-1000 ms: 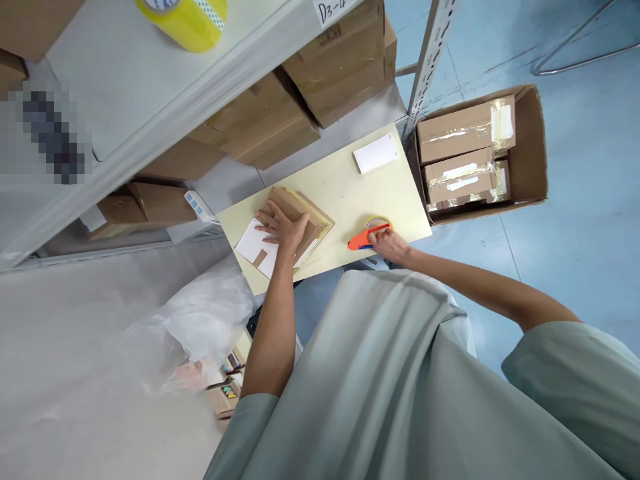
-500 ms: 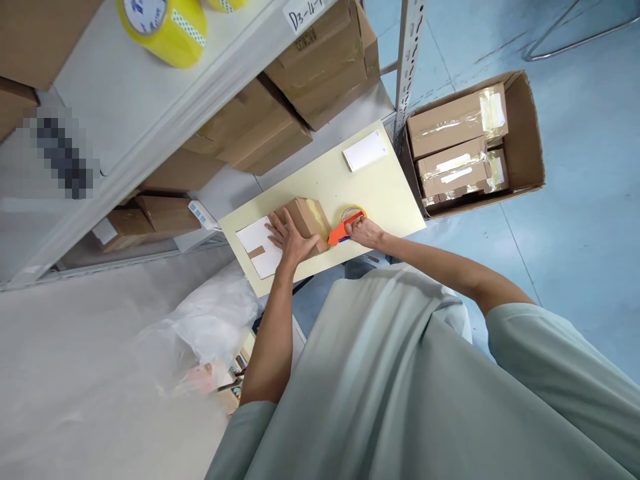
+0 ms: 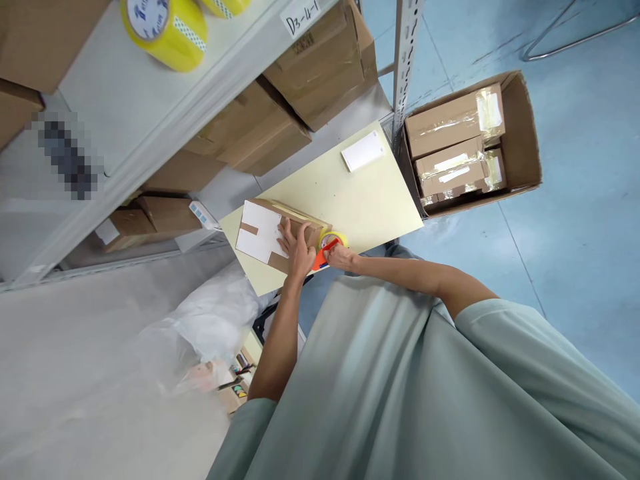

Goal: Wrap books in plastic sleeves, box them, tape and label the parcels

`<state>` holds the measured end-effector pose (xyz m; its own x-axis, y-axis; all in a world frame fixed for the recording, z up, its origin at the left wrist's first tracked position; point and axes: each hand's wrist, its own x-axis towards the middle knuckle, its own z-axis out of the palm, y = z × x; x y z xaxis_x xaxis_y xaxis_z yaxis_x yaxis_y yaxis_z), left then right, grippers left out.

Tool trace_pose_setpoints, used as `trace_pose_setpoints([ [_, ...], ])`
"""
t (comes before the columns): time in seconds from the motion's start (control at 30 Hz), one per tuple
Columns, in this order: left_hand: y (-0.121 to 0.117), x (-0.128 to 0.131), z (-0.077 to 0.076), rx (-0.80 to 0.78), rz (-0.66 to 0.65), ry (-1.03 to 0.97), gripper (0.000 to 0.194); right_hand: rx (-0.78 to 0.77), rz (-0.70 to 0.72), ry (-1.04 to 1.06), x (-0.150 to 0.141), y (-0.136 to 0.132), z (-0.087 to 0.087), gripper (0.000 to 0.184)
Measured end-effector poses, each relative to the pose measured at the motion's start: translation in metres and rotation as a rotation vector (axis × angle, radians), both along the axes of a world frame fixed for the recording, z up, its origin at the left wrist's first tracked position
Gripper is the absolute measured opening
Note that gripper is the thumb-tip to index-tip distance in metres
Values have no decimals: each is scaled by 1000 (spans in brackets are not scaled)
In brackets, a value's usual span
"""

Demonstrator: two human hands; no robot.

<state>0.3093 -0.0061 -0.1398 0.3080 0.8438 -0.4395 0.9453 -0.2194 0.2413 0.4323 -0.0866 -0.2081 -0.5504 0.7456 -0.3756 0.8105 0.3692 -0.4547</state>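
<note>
A brown cardboard box (image 3: 313, 235) with a white label (image 3: 260, 230) on it lies on the left half of a pale yellow tabletop (image 3: 375, 193). Fingers spread, my left hand (image 3: 299, 252) rests on the box beside the label. My right hand (image 3: 340, 256) is wrapped around an orange tape dispenser (image 3: 320, 259) that carries a roll of yellow tape (image 3: 341, 237). The dispenser is at the right end of the box, close to my left thumb. Whether its tip touches the cardboard I cannot tell.
A white card-like item (image 3: 363, 151) lies at the tabletop's far edge. Right of the table, a large open carton (image 3: 525, 140) holds several taped boxes. Shelving (image 3: 200, 113) with cartons and yellow tape rolls (image 3: 185, 40) runs along the far left. Clear plastic wrapping (image 3: 210, 313) hangs at lower left.
The tape dispenser in my right hand has moved left to the end of the box. The box has been turned under my left hand, so more of its label shows.
</note>
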Motion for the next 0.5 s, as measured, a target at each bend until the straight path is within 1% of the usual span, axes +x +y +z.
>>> trace_pose_setpoints([
  [0.07, -3, -1, 1, -1, 5, -7, 95, -5, -18, 1, 7, -7, 1, 50],
  [0.13, -5, -3, 1, 0, 2, -19, 92, -14, -33, -11, 26, -19, -1, 52],
  [0.2, -8, -5, 0, -3, -7, -27, 90, -27, -52, -50, 56, -33, -5, 59],
  [0.27, -11, -6, -1, -10, -16, -28, 87, -39, -80, -108, 94, -44, -9, 64],
  [0.33, -12, -7, -2, -16, -22, -29, 84, -43, -118, -166, 130, -49, -11, 66],
  [0.4, -13, -7, -2, -15, -21, -34, 83, -27, -166, -189, 156, -44, -10, 62],
  [0.43, -13, -7, -3, -13, -19, -35, 83, -10, -182, -195, 162, -36, -8, 59],
  [0.5, -14, -6, -3, -9, -17, -31, 84, 32, -198, -209, 163, -16, -2, 55],
])
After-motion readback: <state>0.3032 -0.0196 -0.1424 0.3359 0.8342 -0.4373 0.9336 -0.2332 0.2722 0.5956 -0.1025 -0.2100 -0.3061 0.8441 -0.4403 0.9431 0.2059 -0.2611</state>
